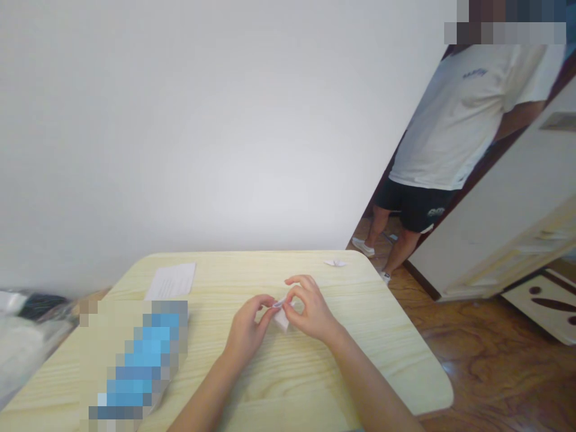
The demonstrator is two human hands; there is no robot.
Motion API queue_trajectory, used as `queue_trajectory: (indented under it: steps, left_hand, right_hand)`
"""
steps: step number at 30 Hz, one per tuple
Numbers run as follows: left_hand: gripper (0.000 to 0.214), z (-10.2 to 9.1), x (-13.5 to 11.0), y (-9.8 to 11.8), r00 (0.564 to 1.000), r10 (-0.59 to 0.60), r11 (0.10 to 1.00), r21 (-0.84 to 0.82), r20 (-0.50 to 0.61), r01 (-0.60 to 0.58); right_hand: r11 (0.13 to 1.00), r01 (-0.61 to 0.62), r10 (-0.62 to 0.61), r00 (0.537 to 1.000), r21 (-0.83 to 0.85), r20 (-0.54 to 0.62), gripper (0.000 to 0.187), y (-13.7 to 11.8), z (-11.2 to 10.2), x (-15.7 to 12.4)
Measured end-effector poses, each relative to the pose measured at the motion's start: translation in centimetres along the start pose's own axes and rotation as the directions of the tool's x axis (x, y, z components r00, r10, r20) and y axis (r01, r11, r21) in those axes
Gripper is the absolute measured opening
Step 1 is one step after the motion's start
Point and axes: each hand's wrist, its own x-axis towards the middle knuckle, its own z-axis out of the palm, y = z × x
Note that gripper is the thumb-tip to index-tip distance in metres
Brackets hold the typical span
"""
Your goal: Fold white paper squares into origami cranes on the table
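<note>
Over the middle of the light wooden table [382, 342], my left hand [246, 330] and my right hand [312, 311] meet at a small folded piece of white paper [282, 319]. Fingertips of both hands pinch it, and they hide much of its shape. A small white paper fold [335, 263] lies near the table's far edge, apart from both hands. Farther left lies a flat sheet of printed white paper [171, 281].
A pixelated object with blue parts [139, 360] covers the table's near left. A person in a white T-shirt and dark shorts [443, 132] stands beyond the table at right, by a white door [499, 216]. Wooden floor [486, 342] shows at right.
</note>
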Motion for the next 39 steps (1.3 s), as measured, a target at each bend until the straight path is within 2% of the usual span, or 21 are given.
queue_trajectory:
  steps: [6, 12, 16, 20, 26, 31, 39]
  left_hand:
    - [0.012, 0.23, -0.01, 0.15, 0.998, -0.063, 0.990, -0.123, 0.003, 0.063]
    - [0.014, 0.30, 0.06, -0.12, 0.996, -0.091, 0.986, -0.141, -0.004, 0.089]
    - [0.016, 0.08, 0.34, -0.29, 0.999, -0.033, 0.991, -0.125, 0.036, 0.038]
    - [0.013, -0.17, 0.53, -0.15, 0.999, 0.053, 0.997, -0.060, -0.011, -0.054]
    - [0.012, -0.32, 0.42, 0.06, 0.992, 0.114, 0.993, 0.038, -0.055, -0.112]
    - [0.012, -0.48, 0.29, -0.03, 0.992, 0.115, 0.992, 0.063, -0.052, -0.111]
    - [0.011, -0.34, 0.23, 0.09, 0.998, 0.063, 0.998, -0.007, -0.017, -0.063]
  right_hand:
    - [1.000, -0.010, 0.009, 0.999, 0.019, 0.040, 0.007, 0.25, 0.27, -0.01]
    - [1.000, 0.014, -0.014, 0.999, -0.001, 0.047, 0.007, 0.14, 0.24, 0.02]
    - [1.000, 0.018, -0.016, 0.998, -0.023, 0.062, 0.004, 0.19, 0.28, 0.05]
    - [0.999, 0.020, -0.017, 0.998, -0.044, 0.066, 0.003, 0.12, 0.29, 0.05]
    - [0.996, 0.032, -0.025, 0.996, -0.082, 0.082, 0.004, -0.29, 0.12, 0.08]
    - [0.998, 0.014, -0.010, 0.998, -0.063, 0.067, 0.004, -0.34, -0.09, 0.26]
    - [0.997, -0.060, 0.057, 0.997, 0.055, 0.060, 0.008, 0.52, 0.27, 0.28]
